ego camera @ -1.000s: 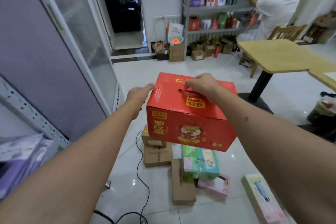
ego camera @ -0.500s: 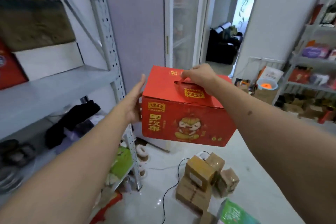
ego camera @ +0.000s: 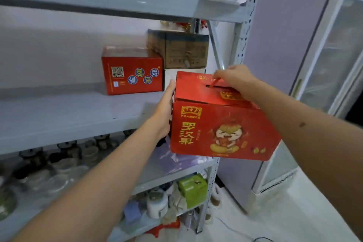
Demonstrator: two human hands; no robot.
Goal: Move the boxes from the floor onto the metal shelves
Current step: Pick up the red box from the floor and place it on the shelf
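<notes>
Grey metal shelves fill the wall, a glass-door cooler standing beside them. On the middle shelf sit a small red box and a brown carton on a white one. In front of that shelf's edge a big red carton hangs tilted in the air. Right hand grips its top handle, fingers curled around the strap. Left hand lies flat against the carton's left side, fingers straight and together.

Carried red box front reads 罗汉果; shelved red box shows 欢庆盼享 and a QR code.
</notes>
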